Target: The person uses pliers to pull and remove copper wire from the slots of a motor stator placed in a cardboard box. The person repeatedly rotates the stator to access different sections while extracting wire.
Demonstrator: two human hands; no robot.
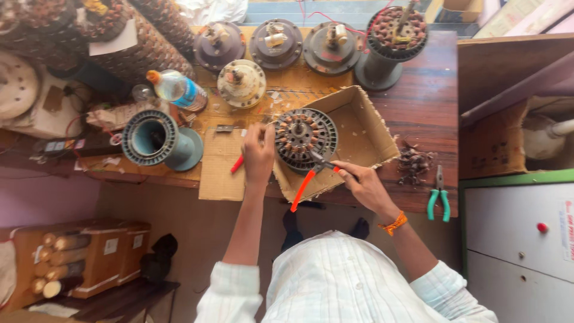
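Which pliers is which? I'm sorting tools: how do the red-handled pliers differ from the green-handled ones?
The red pliers are gripped in the right hand, their nose against the stator that the left hand steadies; the green pliers lie untouched on the table. The red lie slanted over the cardboard box; the green lie nose away from the person. Both have dark metal heads.

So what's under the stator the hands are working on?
The stator sits in an open cardboard box on the wooden table. The box floor directly beneath it is covered, so anything there can't be seen.
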